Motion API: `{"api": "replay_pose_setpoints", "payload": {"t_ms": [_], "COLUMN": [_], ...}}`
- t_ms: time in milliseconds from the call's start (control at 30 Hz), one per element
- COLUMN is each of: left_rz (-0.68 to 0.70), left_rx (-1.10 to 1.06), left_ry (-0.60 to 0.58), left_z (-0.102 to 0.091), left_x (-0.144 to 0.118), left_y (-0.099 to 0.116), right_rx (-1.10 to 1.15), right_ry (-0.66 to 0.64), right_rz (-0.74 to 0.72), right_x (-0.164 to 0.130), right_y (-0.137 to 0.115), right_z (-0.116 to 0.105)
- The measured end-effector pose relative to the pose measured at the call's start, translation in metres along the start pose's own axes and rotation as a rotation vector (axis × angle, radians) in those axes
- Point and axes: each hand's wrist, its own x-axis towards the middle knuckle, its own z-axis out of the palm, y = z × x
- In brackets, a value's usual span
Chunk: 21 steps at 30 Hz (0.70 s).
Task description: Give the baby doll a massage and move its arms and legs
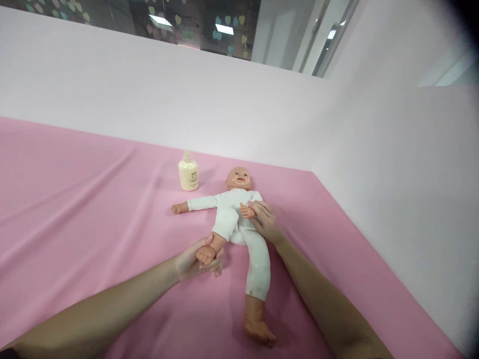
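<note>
- Head view: a baby doll (pixel 234 219) in a white suit lies on its back on the pink sheet (pixel 75 209), near the corner where the pale walls (pixel 392 164) meet.
- Its long axis runs from far to near, leaning slightly to the right: the head points away toward the back wall, the legs point toward the camera.
- One arm of the doll sticks straight out to the left along the sheet; the other is folded across its belly.
- The leg on the left side is bent and drawn up, with its trouser leg pushed up; the other leg lies stretched out, its bare foot closest to the camera.
- The left hand (pixel 194 260) comes in from the lower left and is clasped round the bare foot of the bent leg, thumb on top, fingers beneath.
- The right hand (pixel 265 219) lies on the doll's right flank, its fingers wrapped about the small hand of the folded arm.
- A cream lotion bottle (pixel 188 172) stands upright just left of the doll's head, apart from both hands.
</note>
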Motion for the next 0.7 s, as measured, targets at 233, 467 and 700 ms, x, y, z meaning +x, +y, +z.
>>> {"api": "replay_pose_setpoints", "payload": {"t_ms": [233, 467, 700], "left_rz": [-0.035, -0.044, -0.041], "left_rx": [0.004, -0.002, 0.017], "left_ry": [0.061, 0.074, 0.061], "left_z": [-0.004, -0.006, -0.011], "left_x": [0.004, 0.004, 0.007], "left_y": [-0.003, -0.004, -0.007], "right_rx": [-0.019, -0.057, -0.06], "right_ry": [-0.03, -0.053, -0.078], "right_rz": [-0.029, -0.05, -0.053], "right_x": [-0.001, -0.001, 0.002], "right_y": [0.002, 0.002, -0.002], "right_z": [0.002, 0.001, -0.002]}}
